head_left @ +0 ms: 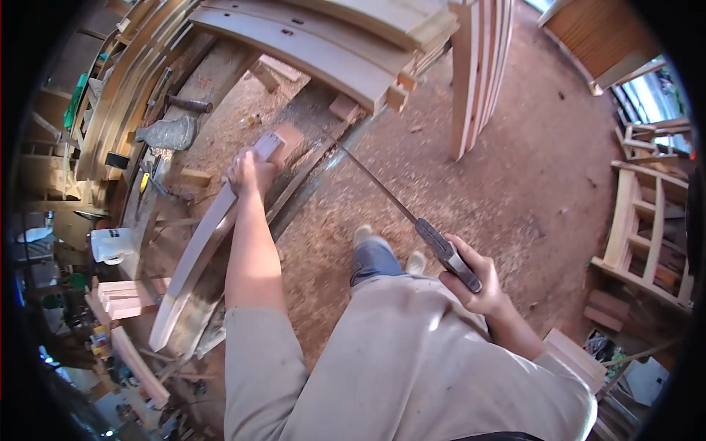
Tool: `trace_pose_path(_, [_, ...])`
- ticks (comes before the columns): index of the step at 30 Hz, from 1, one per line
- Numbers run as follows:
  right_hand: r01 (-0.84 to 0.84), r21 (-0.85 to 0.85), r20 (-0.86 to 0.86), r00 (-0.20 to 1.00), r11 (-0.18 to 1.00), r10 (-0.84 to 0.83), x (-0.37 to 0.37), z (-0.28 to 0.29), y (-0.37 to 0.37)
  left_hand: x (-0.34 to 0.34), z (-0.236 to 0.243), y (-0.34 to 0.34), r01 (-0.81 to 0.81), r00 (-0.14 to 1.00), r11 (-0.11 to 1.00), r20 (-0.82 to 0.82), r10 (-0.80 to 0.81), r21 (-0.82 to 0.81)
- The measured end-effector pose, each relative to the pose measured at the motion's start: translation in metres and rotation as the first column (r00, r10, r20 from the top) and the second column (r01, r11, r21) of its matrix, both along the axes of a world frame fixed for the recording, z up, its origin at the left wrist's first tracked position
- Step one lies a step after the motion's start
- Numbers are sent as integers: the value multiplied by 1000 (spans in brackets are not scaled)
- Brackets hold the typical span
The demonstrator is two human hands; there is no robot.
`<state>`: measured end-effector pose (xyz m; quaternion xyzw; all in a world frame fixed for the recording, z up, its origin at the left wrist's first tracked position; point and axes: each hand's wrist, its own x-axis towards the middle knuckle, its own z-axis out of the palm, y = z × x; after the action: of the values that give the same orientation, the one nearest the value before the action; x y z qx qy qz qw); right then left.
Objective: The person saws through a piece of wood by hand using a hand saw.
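Observation:
My left hand (251, 172) grips a long, curved wooden piece (202, 237) near its upper end, fingers wrapped over it. The piece slants from the bench down toward the lower left, beside a narrow wooden rail (298, 187). My right hand (471, 275) is closed on the dark grey handle of a long, thin-bladed tool, apparently a handsaw (380, 184), held to the right of my body. Its blade points up-left toward the bench edge, right of the wooden piece; whether the tip touches anything I cannot tell.
Curved boards (309, 37) are stacked ahead, beside upright slats (474, 88). On the left are a hammer (195, 104), a grey lumpy object (165, 134), a white mug (110, 246) and wood blocks (125, 298). Wooden frames (647, 228) stand at the right. Shavings cover the floor (537, 191).

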<state>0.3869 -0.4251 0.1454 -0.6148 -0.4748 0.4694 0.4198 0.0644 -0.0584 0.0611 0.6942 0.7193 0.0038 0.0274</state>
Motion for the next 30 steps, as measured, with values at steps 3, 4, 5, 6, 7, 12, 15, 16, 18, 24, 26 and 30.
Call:
trace_pose_path(3, [61,47,104,992,997,-66,-7,4,2,-34,-21,16,-52,997,998,53,51,32])
trace_pose_path(4, [76,90,148,985,993,-89,-5,-4,3,-28,-20,21,-62,996,998,69,62,1])
trace_pose_path(5, [65,88,207,975,994,-82,-3,-7,5,-24,-19,21,-66,994,998,90,64,17])
trace_pose_path(6, [94,27,250,963,995,-98,1,-10,4,-6,-11,11,-4,993,999,115,-1,44])
trace_pose_path(7, [117,-30,284,953,993,-104,2,-9,0,2,-3,-1,48,990,996,130,-57,76])
trace_pose_path(12, [140,-2,149,979,990,-138,11,-49,-14,4,17,-11,-11,976,998,216,-2,59])
trace_pose_path(15, [73,113,172,981,991,-92,9,-73,37,-5,9,-7,43,978,994,200,-63,103])
trace_pose_path(16, [36,142,195,979,989,-64,2,-76,68,-10,3,-4,7,977,995,210,-27,95])
trace_pose_path(18, [-39,132,178,984,991,15,1,-79,119,-1,3,-1,58,969,996,234,-72,67])
trace_pose_path(24, [-16,475,105,994,880,-39,-32,-61,136,-76,-45,4,-6,919,998,395,-17,57])
trace_pose_path(26, [-10,386,144,988,922,-49,-30,-54,106,-114,-62,-10,-45,932,990,363,-6,132])
trace_pose_path(30, [86,152,177,978,985,-113,16,-67,19,-132,-19,-50,-67,959,974,284,2,217])
